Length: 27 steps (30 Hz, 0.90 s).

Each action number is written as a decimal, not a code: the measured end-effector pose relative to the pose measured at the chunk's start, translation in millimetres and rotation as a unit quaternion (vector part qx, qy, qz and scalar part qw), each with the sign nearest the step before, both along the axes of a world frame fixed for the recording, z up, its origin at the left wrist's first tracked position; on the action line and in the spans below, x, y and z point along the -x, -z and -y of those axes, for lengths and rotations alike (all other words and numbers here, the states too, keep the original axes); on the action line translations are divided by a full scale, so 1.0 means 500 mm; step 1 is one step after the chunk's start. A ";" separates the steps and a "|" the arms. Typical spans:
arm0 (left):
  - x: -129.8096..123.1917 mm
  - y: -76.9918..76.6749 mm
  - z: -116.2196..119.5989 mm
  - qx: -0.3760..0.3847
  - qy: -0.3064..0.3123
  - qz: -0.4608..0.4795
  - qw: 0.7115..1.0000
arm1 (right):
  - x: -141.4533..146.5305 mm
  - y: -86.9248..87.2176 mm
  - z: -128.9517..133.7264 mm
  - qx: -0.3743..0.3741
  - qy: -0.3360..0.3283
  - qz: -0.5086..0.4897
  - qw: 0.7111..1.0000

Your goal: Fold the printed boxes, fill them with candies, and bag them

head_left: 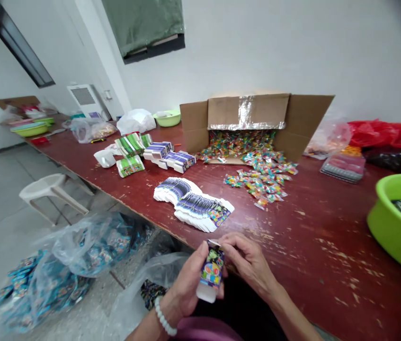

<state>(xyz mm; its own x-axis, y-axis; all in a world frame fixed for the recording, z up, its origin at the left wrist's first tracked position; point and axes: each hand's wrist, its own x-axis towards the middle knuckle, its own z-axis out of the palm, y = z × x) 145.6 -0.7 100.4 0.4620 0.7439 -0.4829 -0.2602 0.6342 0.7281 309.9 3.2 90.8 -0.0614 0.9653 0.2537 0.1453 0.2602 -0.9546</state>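
Note:
In my left hand (189, 282) is a small printed cardboard box (213, 268), dark with colourful pictures, its white flap hanging out at the lower end. My right hand (246, 258) pinches the flap at the box's upper end. Just beyond my hands, fanned stacks of flat printed boxes (195, 208) lie on the red table (285, 255). Farther back, a carton (248, 111) lies on its side with wrapped candies (266, 173) spilling out of its mouth.
Banded bundles of purple boxes (181, 162) and green boxes (129, 166) lie to the left. A green basin (392, 232) stands at the right. Plastic bags of blue packets (104, 248) and a white stool (49, 187) are beside the table's left edge.

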 end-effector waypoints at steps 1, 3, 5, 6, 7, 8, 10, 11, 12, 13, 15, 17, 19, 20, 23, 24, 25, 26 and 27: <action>-0.002 0.000 -0.002 0.004 -0.007 -0.016 1.000 | -0.002 -0.005 -0.001 0.004 -0.001 0.012 1.000; -0.006 -0.001 -0.008 -0.002 -0.002 -0.044 0.999 | -0.007 -0.013 -0.007 0.060 0.001 -0.003 0.998; -0.008 -0.001 -0.014 -0.024 0.015 -0.068 0.997 | -0.013 -0.016 -0.014 0.132 -0.016 -0.049 0.990; -0.009 -0.001 -0.016 -0.041 0.023 -0.077 0.996 | -0.016 -0.016 -0.017 0.157 -0.030 -0.072 0.984; -0.009 -0.001 -0.019 -0.060 0.033 -0.084 0.994 | -0.018 -0.017 -0.020 0.176 -0.042 -0.092 0.979; -0.009 0.000 -0.021 -0.080 0.044 -0.087 0.992 | -0.020 -0.017 -0.022 0.188 -0.049 -0.108 0.975; -0.008 0.002 -0.026 -0.115 0.066 -0.088 0.987 | -0.020 -0.020 -0.023 0.211 -0.047 -0.141 0.966; -0.006 0.003 -0.028 -0.129 0.076 -0.088 0.985 | -0.019 -0.021 -0.023 0.219 -0.040 -0.158 0.962; -0.004 0.004 -0.030 -0.141 0.082 -0.090 0.983 | -0.017 -0.022 -0.023 0.222 -0.033 -0.174 0.959; -0.002 0.005 -0.033 -0.150 0.086 -0.093 0.980 | -0.015 -0.023 -0.023 0.218 -0.030 -0.188 0.957; 0.004 0.008 -0.038 -0.165 0.088 -0.103 0.977 | -0.012 -0.021 -0.025 0.201 -0.034 -0.203 0.958; 0.010 0.011 -0.043 -0.174 0.096 -0.112 0.974 | -0.010 -0.019 -0.028 0.198 -0.041 -0.195 0.960; 0.015 0.015 -0.047 -0.175 0.108 -0.113 0.972 | -0.011 -0.018 -0.030 0.210 -0.045 -0.178 0.960; 0.018 0.016 -0.049 -0.173 0.111 -0.110 0.972 | -0.012 -0.019 -0.031 0.214 -0.048 -0.174 0.960; 0.021 0.020 -0.053 -0.165 0.102 -0.098 0.976 | -0.013 -0.030 -0.028 0.191 -0.083 -0.182 0.961; 0.021 0.021 -0.053 -0.162 0.096 -0.098 0.977 | -0.012 -0.033 -0.025 0.175 -0.098 -0.169 0.965; 0.020 0.023 -0.053 -0.155 0.089 -0.101 0.979 | -0.011 -0.035 -0.021 0.155 -0.108 -0.140 0.972; 0.019 0.025 -0.051 -0.147 0.082 -0.106 0.980 | -0.010 -0.035 -0.016 0.131 -0.108 -0.099 0.981; 0.017 0.027 -0.048 -0.140 0.076 -0.112 0.981 | -0.008 -0.033 -0.011 0.104 -0.100 -0.052 0.988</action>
<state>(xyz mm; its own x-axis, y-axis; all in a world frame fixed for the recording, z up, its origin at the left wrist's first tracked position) 137.3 23.4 86.9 0.4832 0.7927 -0.3716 0.0071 0.4208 0.9071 314.1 8.7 107.3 -0.2395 0.9686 0.0662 0.0097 0.0705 -0.9975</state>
